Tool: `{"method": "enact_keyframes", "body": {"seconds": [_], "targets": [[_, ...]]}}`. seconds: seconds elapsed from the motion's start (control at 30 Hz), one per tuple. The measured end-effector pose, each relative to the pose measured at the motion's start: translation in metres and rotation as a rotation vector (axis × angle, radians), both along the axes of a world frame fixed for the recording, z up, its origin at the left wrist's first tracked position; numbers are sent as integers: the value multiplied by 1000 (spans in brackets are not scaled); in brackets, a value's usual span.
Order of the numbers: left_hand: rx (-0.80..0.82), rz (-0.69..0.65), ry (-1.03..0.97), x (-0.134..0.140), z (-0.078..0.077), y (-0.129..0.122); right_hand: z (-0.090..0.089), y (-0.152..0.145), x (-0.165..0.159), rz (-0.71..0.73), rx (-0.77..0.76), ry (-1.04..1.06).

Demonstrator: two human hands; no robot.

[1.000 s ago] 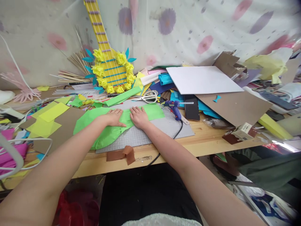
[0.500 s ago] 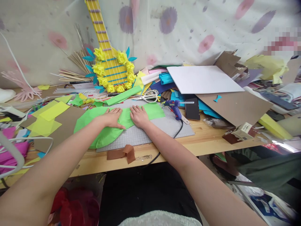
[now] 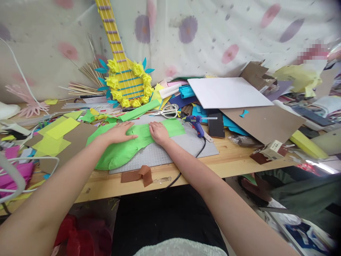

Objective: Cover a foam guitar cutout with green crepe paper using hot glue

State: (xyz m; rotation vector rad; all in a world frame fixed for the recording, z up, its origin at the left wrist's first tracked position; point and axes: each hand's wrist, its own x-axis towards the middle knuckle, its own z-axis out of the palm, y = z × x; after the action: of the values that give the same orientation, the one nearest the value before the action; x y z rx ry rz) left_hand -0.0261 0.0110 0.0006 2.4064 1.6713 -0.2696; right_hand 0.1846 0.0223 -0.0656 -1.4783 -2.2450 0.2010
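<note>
Smoothing green paper [image 3: 124,153] calls for even pressure from the left hand [image 3: 118,133], thumb wide, and right hand [image 3: 159,133], fingers together

Green paper [image 3: 117,154] partly out of sight beneath the fingers [image 3: 156,127]

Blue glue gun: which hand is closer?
Right. The right hand is on the green paper, left of the glue gun and not touching it; the left hand is farther left on the same paper.
</note>
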Motion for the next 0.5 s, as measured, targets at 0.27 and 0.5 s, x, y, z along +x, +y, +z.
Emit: {"method": "enact_keyframes", "body": {"seconds": [0.27, 0.5], "targets": [[-103, 101, 46, -18, 5, -3, 2, -8, -1, 84, 31, -92], [-99, 115, 22, -22, 12, -12, 5, -4, 10, 325, 35, -175]]}}
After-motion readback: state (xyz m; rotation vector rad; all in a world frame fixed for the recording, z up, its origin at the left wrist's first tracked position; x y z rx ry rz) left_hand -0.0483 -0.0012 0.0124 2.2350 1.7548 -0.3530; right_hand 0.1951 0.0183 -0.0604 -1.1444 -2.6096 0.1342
